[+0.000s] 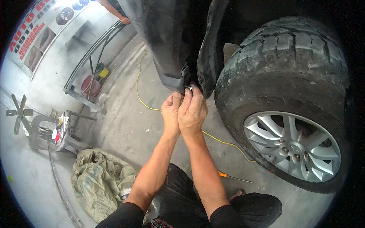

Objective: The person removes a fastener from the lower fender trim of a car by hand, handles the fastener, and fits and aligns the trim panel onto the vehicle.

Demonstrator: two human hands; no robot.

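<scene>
Both hands are raised together at the lower end of a dark vehicle panel (171, 81), beside the black wheel-arch liner (207, 57). My left hand (171, 112) has its thumb and fingers pinched together at the panel's bottom edge; what lies between them is hidden. Touching it on the right, my right hand (192, 110) is closed at the fingertips around a small pale-tipped piece (191, 88), too small to identify. The large tire (281, 76) with its silver rim (292, 146) stands to the right of the hands.
A yellow cord (228, 143) runs across the concrete floor. An orange-handled screwdriver (235, 177) lies near my knee. At left are a crumpled green cover (100, 182), a chair (70, 131), a metal frame (91, 60) and a bucket (102, 70). Another person's hand (124, 20) rests on the frame.
</scene>
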